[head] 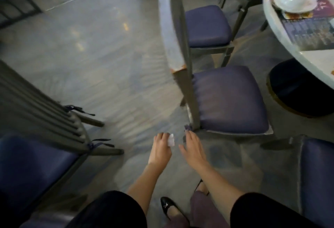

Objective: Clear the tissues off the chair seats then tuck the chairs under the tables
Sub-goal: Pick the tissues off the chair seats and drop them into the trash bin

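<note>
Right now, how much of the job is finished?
Done: the near seat looks clear. In hand: the left hand pinches a tissue; the right hand is open beside the near chair, at its back corner. Left: drop the tissue, then tuck it and the far chair, both standing out from the table.

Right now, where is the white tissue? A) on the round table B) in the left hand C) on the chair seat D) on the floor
B: the left hand grips the crumpled tissue; the right hand is open and holds nothing.
</note>
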Demonstrator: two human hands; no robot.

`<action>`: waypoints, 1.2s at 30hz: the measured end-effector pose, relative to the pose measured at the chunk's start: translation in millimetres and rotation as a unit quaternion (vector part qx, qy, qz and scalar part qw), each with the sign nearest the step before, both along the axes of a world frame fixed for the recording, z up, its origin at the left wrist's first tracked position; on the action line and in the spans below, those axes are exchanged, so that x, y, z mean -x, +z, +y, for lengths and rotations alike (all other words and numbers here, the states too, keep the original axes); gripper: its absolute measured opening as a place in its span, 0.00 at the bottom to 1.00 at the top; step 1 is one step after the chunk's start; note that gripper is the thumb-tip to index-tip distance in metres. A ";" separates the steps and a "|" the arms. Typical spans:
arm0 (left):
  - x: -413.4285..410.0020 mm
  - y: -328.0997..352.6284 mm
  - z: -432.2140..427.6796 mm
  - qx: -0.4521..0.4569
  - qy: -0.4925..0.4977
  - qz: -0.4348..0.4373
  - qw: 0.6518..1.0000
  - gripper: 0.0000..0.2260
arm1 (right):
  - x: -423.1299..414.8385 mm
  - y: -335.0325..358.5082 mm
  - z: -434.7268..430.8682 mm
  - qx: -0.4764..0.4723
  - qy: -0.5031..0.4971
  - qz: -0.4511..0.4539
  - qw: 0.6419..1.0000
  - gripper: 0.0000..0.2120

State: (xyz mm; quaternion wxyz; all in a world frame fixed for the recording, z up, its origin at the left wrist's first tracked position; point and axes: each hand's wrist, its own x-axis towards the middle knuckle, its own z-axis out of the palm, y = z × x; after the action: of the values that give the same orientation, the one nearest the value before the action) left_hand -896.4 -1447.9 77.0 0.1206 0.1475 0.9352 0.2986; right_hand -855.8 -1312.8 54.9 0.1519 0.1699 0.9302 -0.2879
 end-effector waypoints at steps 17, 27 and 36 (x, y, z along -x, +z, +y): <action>277.5 67.7 -130.2 -0.043 0.126 0.104 0.986 0.12 | 290.4 82.1 -140.4 -0.062 0.066 0.107 0.990 0.34; 484.4 80.8 -164.3 0.012 0.047 0.123 0.991 0.11 | 498.1 90.4 -156.7 -0.087 0.061 0.104 0.989 0.33; 693.1 98.2 -146.6 0.017 -0.081 0.157 0.984 0.12 | 682.1 107.2 -119.3 -0.174 0.019 0.137 0.975 0.30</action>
State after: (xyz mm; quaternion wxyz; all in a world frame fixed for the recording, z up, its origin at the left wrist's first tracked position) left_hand -1589.5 -1594.5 175.2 -0.0016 0.2653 0.9323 0.2456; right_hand -1537.8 -1432.1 162.1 -0.0030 0.1351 0.9809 -0.1396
